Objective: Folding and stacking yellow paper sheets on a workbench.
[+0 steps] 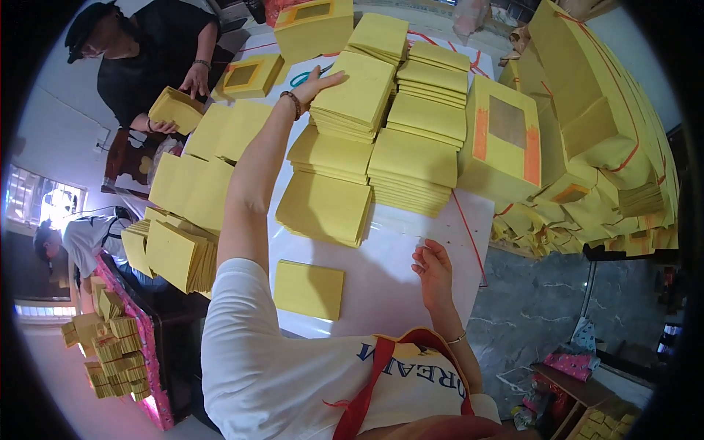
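My left hand [323, 83] reaches far over the table, fingers stretched out against the left edge of a tall stack of flat yellow folded papers [356, 86]. It does not appear to grip them. Nearer me, my right hand [434, 273] hovers over the white tabletop [381, 279] with its fingers curled together. A tiny pale bit shows at its fingertips, too small to name. More yellow stacks [411, 167] stand in two rows between the hands. One flat yellow piece [309, 290] lies alone near my left sleeve.
Yellow boxes with window openings stand right [506, 139] and at the back [315, 29]. Teal-handled scissors [299, 78] lie beyond my left wrist. More stacks [194, 187] line the left. A person in black [158, 62] holds a yellow box [176, 110]. Yellow material [587, 154] is piled right.
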Motion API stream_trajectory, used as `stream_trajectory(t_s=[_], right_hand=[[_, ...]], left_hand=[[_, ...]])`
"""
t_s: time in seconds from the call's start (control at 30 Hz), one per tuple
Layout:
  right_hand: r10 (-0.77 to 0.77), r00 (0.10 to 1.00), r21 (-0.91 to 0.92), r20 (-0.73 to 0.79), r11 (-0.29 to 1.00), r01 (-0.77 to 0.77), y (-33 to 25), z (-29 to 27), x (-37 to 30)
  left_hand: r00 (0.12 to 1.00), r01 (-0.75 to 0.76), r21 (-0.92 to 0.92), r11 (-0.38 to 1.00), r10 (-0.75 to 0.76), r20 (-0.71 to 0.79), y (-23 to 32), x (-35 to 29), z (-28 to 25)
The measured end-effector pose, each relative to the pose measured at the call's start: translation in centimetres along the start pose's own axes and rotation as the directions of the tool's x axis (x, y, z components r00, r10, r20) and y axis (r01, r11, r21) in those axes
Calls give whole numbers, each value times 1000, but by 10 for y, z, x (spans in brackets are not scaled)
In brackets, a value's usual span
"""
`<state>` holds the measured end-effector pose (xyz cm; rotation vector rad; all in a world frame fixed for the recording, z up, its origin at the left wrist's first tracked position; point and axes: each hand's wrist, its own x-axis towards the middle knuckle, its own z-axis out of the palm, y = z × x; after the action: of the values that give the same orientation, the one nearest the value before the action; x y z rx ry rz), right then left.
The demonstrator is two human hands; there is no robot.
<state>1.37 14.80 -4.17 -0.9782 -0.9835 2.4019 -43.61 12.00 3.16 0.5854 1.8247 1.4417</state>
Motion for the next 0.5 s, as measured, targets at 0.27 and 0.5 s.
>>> stream_trajectory(t_s=[0.27,0.5], right_hand=[[-32,999,-11,-1,999,32,-8,12,-6],[-25,1000,-65,8,998,25,1,-13,-12]], left_hand=[[989,88,152,984,-68,-132,36,-20,-5],[873,-167,111,980,200,-445,45,-64,-1]])
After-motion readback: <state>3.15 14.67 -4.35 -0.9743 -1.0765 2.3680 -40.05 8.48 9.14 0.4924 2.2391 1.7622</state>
